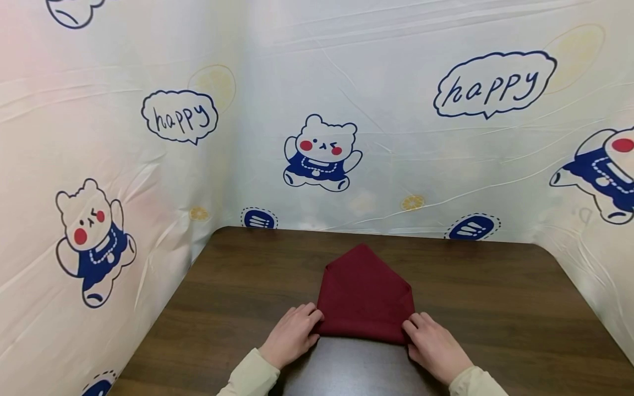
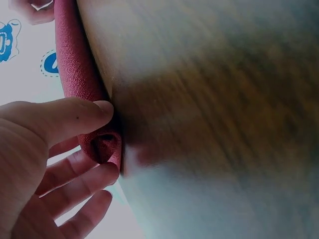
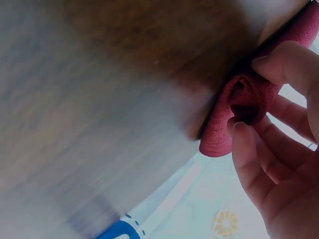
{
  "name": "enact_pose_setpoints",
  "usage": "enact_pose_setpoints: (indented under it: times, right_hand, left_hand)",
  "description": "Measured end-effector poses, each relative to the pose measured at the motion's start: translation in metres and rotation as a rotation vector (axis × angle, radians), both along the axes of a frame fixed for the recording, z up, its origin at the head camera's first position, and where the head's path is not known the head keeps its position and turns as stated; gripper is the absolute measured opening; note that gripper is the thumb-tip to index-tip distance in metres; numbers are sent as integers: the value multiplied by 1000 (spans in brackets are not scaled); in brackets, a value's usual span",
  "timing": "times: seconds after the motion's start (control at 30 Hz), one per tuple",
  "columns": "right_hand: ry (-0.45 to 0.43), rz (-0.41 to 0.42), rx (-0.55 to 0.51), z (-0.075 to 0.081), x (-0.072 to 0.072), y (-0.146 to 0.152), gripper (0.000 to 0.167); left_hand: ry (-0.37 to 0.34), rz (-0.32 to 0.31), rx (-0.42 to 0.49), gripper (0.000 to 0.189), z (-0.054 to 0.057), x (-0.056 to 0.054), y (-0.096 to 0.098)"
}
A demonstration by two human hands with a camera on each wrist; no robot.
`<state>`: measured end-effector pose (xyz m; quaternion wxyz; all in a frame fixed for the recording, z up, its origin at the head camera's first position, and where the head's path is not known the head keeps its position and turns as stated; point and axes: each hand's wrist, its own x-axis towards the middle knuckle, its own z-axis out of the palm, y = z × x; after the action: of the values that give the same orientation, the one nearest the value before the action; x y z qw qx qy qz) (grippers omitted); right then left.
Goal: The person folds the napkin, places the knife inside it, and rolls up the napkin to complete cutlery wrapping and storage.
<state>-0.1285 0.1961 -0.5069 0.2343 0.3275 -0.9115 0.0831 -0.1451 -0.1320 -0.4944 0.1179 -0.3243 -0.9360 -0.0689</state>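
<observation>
A dark red cloth (image 1: 365, 294) lies folded on the wooden table, with a point at its far end and a rolled edge nearest the person. My left hand (image 1: 294, 334) grips the left end of that roll. In the left wrist view, the thumb lies on the near side of the rolled cloth (image 2: 75, 55) and fingers curl at its open end. The right end is held by my right hand (image 1: 436, 344). The right wrist view shows its thumb and fingers around the hollow end of the cloth roll (image 3: 219, 132).
The brown wooden table (image 1: 238, 275) has rounded far corners. Around it hangs a pale curtain (image 1: 396, 110) printed with bears, lemon slices and the word "happy". It meets the table at the back and sides.
</observation>
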Motion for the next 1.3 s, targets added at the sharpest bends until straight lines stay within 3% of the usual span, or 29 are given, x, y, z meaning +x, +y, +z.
enact_pose_setpoints:
  times: [0.53, 0.87, 1.1, 1.3]
  right_hand:
    - [-26, 78, 35, 7, -6, 3, 26]
    - [-173, 131, 37, 15, -11, 9, 22]
    - [-313, 143, 57, 23, -14, 13, 19]
    - [-411, 162, 42, 26, -15, 16, 16]
  left_hand:
    - [-1, -5, 11, 22, 1, -1, 0]
    - [-39, -26, 38, 19, 0, -5, -3]
    - [-125, -27, 48, 16, 5, -6, -5]
    - [-175, -30, 112, 14, 1, -8, -8]
